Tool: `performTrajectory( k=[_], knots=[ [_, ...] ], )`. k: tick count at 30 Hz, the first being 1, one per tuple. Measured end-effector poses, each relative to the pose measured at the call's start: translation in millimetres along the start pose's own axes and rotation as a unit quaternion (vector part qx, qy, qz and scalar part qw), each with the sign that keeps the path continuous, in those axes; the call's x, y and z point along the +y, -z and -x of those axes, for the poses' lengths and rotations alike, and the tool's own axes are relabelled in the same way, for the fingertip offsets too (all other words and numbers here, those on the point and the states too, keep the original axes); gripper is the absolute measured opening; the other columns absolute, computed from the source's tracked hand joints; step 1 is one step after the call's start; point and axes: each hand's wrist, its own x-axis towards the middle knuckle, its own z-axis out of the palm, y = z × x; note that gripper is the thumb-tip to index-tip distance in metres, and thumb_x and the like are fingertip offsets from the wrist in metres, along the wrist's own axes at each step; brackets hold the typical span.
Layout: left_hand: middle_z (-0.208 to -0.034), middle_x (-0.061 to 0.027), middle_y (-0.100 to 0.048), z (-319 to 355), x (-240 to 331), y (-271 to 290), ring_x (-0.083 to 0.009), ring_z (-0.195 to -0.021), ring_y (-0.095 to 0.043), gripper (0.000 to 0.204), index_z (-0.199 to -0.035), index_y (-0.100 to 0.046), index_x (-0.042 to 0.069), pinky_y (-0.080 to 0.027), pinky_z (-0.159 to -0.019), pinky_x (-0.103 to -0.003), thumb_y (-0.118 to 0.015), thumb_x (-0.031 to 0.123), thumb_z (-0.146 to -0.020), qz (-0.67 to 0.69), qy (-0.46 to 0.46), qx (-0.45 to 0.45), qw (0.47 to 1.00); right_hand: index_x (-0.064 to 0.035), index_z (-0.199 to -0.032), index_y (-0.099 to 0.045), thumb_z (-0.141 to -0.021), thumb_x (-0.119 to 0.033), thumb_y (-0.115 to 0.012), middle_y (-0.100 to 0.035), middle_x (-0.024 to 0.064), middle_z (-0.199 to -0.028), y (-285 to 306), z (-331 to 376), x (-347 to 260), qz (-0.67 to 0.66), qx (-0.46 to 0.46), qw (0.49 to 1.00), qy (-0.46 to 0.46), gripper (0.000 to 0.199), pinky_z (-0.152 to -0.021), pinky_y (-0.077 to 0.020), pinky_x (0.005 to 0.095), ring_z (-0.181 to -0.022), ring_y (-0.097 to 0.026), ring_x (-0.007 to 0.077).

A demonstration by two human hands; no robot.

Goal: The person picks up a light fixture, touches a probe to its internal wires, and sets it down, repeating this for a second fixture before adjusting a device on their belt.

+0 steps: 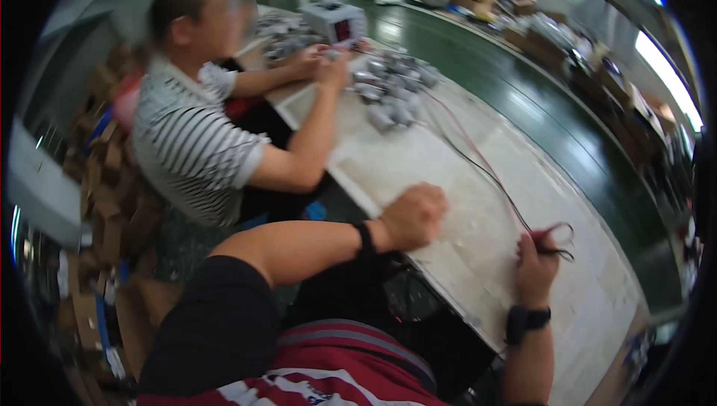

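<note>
We are seeing a pale, off-white worktop [478, 204] with red and black wires [485, 171] trailing across it toward its near edge, where the right hand [536, 268] is pinching their looped ends, while the left hand [412, 216], a black band at its wrist, is resting closed on the near-left edge. We are wearing a red shirt with white stripes [328, 365] and a black sleeve [216, 324]. Near the far-left corner we are noticing grey metal parts [392, 92], a co-worker's black-and-white striped shirt [190, 148], and a dark green floor [523, 85] running beyond the right edge.
</note>
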Motion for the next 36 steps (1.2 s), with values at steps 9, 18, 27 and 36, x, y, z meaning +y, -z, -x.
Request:
performTrajectory(
  k=[9, 18, 27, 36],
  knots=[
    [-0.098, -0.0146, -0.06, 11, 7, -3, -0.0347, -0.097, -0.06, 0.015, -0.089, -0.063, 0.005, -0.049, -0.09, -0.044, -0.063, 0.014, -0.077, -0.036, 0.014, 0.029, 0.999, -0.0078, -0.1, -0.065, -0.102, -0.018, -0.068, -0.065, 0.0024, -0.077, 13, -6, -2, -0.05, 0.029, 0.998, -0.023, 0.011, -0.047, -0.0439, 0.0238, -0.059, -0.057, 0.0095],
    [-0.099, -0.0153, -0.062, 18, -4, -22, -0.0352, -0.098, -0.061, 0.015, -0.088, -0.064, 0.004, -0.049, -0.091, -0.044, -0.064, 0.015, -0.078, -0.027, 0.015, 0.054, 0.998, -0.0077, -0.099, -0.061, -0.104, -0.019, -0.064, -0.065, 0.0043, -0.075, 15, -16, 12, -0.063, 0.029, 0.997, 0.016, 0.013, -0.044, -0.043, 0.0251, -0.055, -0.055, 0.0117],
    [-0.135, -0.0275, -0.061, 67, 6, -23, -0.041, -0.132, -0.054, 0.048, -0.119, -0.069, -0.001, -0.04, -0.114, -0.05, -0.065, 0.037, -0.091, -0.021, 0.032, 0.032, 0.999, -0.007, -0.083, -0.058, -0.098, -0.018, -0.062, -0.058, 0.0006, -0.075, -24, 31, -46, 0.003, 0.04, 0.999, -0.002, 0.019, -0.057, -0.0414, 0.0283, -0.065, -0.052, 0.0136],
    [-0.173, -0.0281, -0.014, 78, 29, 22, -0.0429, -0.161, -0.008, 0.1, -0.163, -0.034, 0.004, -0.002, -0.129, -0.06, -0.07, 0.06, -0.088, 0.034, 0.041, -0.196, 0.979, -0.0059, -0.084, -0.062, -0.099, -0.021, -0.065, -0.061, 0.0032, -0.074, 0, 11, -27, 0.087, 0.053, 0.994, 0.042, 0.021, -0.056, -0.047, 0.0319, -0.062, -0.057, 0.0166]
  ],
)
